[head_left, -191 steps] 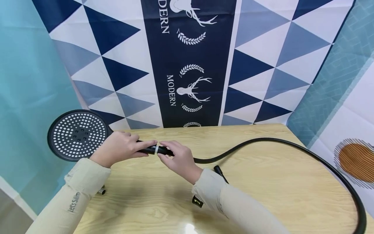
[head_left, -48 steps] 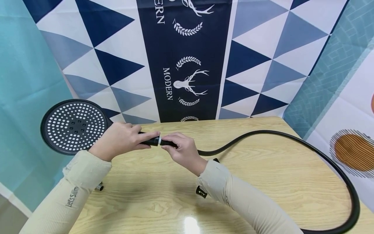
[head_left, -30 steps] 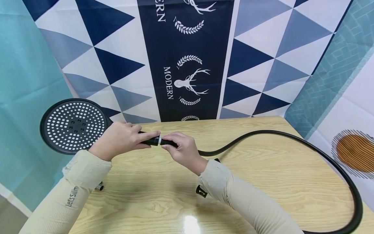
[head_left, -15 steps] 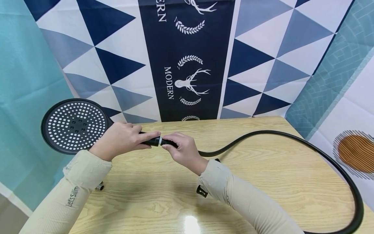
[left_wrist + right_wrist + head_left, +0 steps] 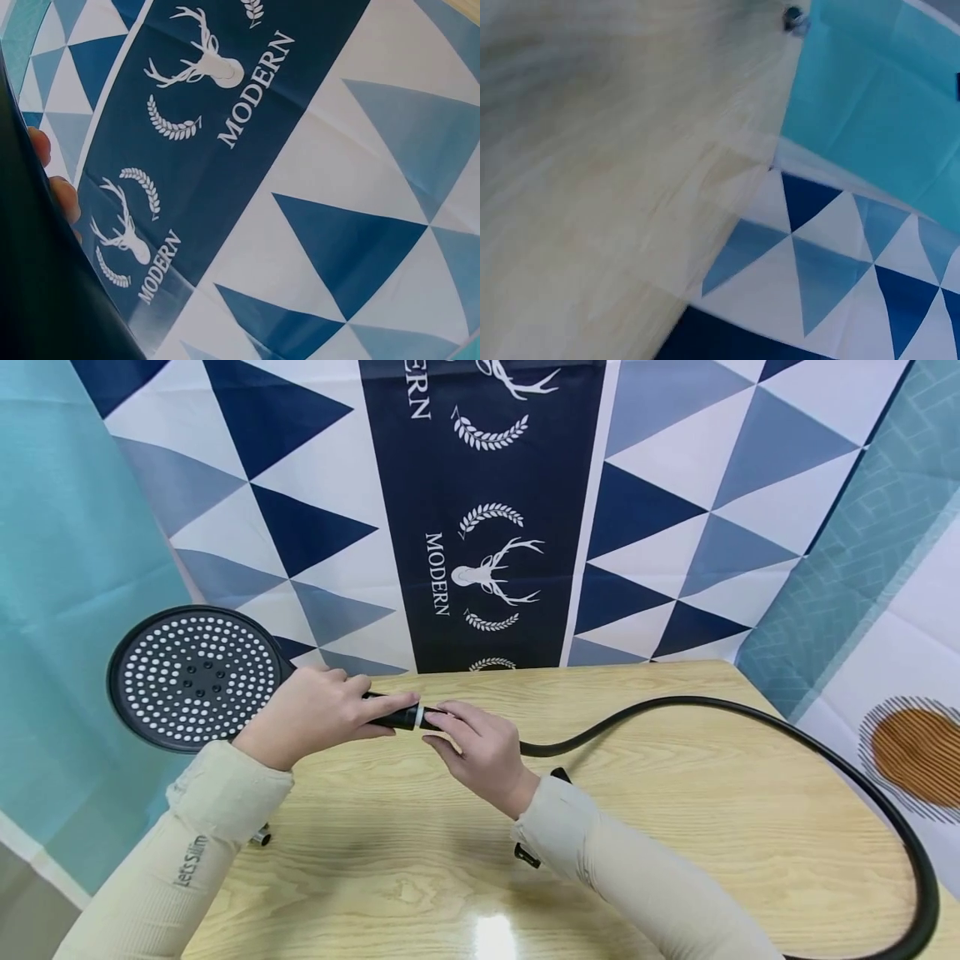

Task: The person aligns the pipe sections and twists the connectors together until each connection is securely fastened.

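The black shower head (image 5: 197, 678) is held raised by the tabletop's (image 5: 390, 877) far left corner, its handle gripped in the left hand (image 5: 311, 714), while the right hand (image 5: 480, 752) pinches the black hose (image 5: 678, 701) just beside a white ring (image 5: 420, 717) at the handle's end. From there the hose arcs along the right edge toward the near right corner, and a small metal piece (image 5: 262, 836) lies near the left edge.

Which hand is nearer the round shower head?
Left. The left hand grips the handle just beside the shower head; the right hand is farther along, holding the hose.
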`<state>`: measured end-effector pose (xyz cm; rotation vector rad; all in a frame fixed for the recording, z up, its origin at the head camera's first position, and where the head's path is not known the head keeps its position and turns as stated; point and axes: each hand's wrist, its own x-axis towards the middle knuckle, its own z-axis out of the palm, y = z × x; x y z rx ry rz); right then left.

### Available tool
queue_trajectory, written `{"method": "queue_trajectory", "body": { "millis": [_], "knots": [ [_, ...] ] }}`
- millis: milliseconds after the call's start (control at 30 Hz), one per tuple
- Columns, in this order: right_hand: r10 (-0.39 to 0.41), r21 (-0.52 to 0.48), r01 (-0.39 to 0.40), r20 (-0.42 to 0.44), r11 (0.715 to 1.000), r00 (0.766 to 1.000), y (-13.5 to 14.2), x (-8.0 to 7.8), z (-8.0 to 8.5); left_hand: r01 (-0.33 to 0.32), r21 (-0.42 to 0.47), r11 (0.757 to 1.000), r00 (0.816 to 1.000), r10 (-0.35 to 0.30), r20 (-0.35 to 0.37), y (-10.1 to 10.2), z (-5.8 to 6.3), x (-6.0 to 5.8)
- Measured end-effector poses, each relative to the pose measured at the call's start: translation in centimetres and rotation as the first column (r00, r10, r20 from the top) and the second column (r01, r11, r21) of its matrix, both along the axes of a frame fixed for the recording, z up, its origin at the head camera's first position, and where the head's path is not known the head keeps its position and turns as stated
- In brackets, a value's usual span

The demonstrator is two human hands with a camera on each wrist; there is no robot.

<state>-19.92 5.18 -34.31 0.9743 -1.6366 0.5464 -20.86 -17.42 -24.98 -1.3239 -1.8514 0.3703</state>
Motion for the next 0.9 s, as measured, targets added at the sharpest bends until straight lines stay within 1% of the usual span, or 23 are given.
{"method": "queue_trajectory", "body": {
  "millis": [100, 200, 300, 500, 733, 900],
  "knots": [
    [-0.038, -0.013, 0.037, -0.081, 0.999, 0.996, -0.2, -0.4, 0.1, -0.007, 0.009, 1.000, 1.000, 0.007, 0.008, -0.1, 0.1, 0.1],
    [-0.036, -0.037, 0.032, -0.101, 0.999, 0.994, -0.5, -0.7, 0.2, -0.008, 0.011, 1.000, 1.000, 0.008, 0.019, -0.1, 0.1, 0.0],
    [-0.022, -0.053, 0.017, -0.097, 0.998, 0.995, -0.5, -0.7, 0.3, -0.006, 0.013, 1.000, 1.000, 0.006, 0.017, 0.0, 0.1, -0.1],
    [-0.005, -0.065, 0.001, -0.064, 0.998, 0.998, -0.6, -0.5, 0.7, 0.001, 0.017, 1.000, 1.000, -0.001, 0.003, 0.0, 0.1, -0.2],
    [0.004, -0.073, -0.007, -0.034, 0.997, 0.999, -0.6, -0.3, 1.0, -0.005, 0.010, 1.000, 1.000, 0.005, 0.008, -0.1, 0.1, -0.3],
    [0.026, -0.077, -0.026, -0.003, 0.997, 1.000, -0.5, -0.3, 1.0, -0.007, 0.010, 1.000, 1.000, 0.007, 0.005, -0.1, 0.1, -0.3]
  ]
}}
